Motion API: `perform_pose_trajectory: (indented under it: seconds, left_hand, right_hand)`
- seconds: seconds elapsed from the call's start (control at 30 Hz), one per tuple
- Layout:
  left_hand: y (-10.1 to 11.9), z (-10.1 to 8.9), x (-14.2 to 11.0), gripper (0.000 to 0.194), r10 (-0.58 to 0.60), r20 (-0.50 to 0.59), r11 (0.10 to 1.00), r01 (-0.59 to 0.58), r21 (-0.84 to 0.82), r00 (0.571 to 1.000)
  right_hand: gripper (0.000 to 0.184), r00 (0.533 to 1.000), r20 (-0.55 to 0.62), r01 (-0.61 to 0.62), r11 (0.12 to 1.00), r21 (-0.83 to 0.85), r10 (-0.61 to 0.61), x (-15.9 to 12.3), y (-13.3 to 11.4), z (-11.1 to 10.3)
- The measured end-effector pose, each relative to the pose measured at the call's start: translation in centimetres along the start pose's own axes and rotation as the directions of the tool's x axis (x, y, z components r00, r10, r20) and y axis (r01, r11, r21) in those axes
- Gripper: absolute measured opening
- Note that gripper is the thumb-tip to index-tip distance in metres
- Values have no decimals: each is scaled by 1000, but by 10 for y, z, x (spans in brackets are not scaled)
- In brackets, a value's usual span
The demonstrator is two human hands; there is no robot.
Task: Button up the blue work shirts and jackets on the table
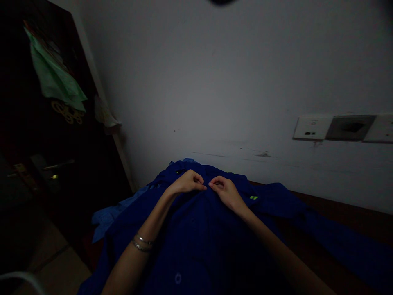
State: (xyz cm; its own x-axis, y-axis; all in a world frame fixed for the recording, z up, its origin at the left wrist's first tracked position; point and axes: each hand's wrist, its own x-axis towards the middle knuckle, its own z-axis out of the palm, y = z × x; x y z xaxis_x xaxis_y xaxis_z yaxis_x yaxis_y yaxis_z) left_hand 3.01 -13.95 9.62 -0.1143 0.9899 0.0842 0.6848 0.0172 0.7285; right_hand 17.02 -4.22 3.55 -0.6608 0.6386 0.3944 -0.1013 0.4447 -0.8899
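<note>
A dark blue button-up shirt [193,246] lies spread out in front of me, with a pale button [177,278] showing near the bottom of the view. My left hand [192,181] is closed in a pinch on the upper part of the shirt front. Just to its right, my right hand [223,190] pinches the same cloth, thumb against forefinger. A small gap separates the two sets of fingertips. Whether a button sits between them is too dark to make out. A yellow-green mark [254,198] shows on the shirt to the right.
Light blue cloth [107,217] pokes out from under the shirt at the left. The dark brown surface [325,205] beneath meets a white wall [215,90] with socket plates [313,128]. At the left stands a dark door [92,164] with a green cloth [57,76] hanging.
</note>
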Motion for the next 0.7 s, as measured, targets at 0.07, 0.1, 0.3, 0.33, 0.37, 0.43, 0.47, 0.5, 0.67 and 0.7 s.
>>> perform_pose_trajectory:
  seconds: [0.07,0.1,0.3,0.33,0.37,0.43,0.47,0.5,0.67,0.7]
  left_hand:
    - [1,1,-1,22,-5,-18,1000,5,-13,1000]
    - [0,1,-1,21,-4,-25,1000,4,-20,1000]
    - [-6,2,1,18,14,-32,1000,-15,-17,999]
    - [-7,2,2,17,14,-32,1000,-14,-12,999]
    - [-7,2,2,17,12,-34,1000,-13,-7,999]
    - [-8,3,2,16,7,-42,1000,-8,-1,999]
    - [-7,3,2,16,8,-51,1000,-8,-2,999]
    - [-7,3,2,16,11,-60,1000,-11,-6,998]
    - [-4,4,1,18,14,-85,996,-21,-87,996]
    - [-3,4,1,18,-1,-89,992,-10,-122,996]
  right_hand:
    - [14,997,-32,63,991,-115,-67,-2,-5,-2]
    - [12,993,-42,101,980,-170,-110,-3,-7,-2]
    - [9,949,4,289,864,-412,-315,-8,-13,-5]
    - [9,944,11,301,851,-431,-328,-8,-13,-5]
    - [9,940,18,313,839,-445,-341,-8,-13,-5]
    - [9,931,28,336,825,-455,-364,-9,-14,-6]
    - [9,928,29,345,824,-449,-373,-8,-14,-6]
    - [9,926,27,350,831,-433,-376,-8,-14,-6]
    - [13,969,13,243,941,-236,-247,-7,-16,-6]
    - [15,977,20,210,958,-195,-211,-7,-15,-6]
